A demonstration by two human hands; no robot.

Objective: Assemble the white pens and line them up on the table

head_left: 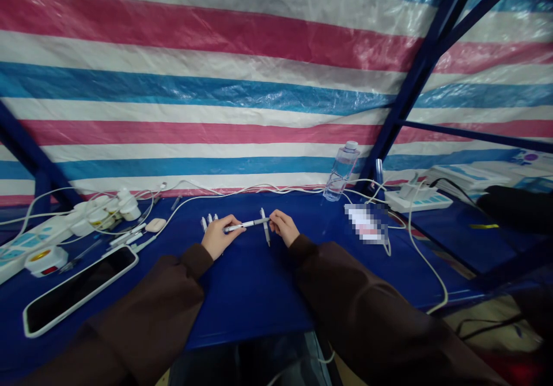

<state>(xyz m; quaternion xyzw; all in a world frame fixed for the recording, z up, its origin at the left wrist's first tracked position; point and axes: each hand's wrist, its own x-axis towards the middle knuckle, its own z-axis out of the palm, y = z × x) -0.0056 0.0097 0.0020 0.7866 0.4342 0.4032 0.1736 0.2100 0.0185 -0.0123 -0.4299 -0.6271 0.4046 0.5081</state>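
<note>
At the far left, a power strip [26, 242] lies on the blue table [254, 299], with a white adapter [46, 260] just beside it. A phone [82, 291] with a dark screen and a white edge lies in front of them, nearer to the person. Behind the phone there are a few white sticks [127, 235], too small to tell exactly, and a pale small case [156, 225].

Next come three white pens [210, 219], which are partly hidden behind the left hand [222, 235]. This hand is closed on a pen [247, 224], with the thumb and the fingers around its left part. The pen is held almost level in front of the person, between the two hands, and it crosses over a second pen [265, 229], which points toward the person. The right hand [283, 227] has its fingers curled and pinches the grey right end of the held pen.

Farther to the right, a clear bottle [341, 173] stands near the striped sheet [216, 86]. A blurred item [367, 224] lies in front of it, and another strip [419, 200] with white plugs is beyond, to the right.
</note>
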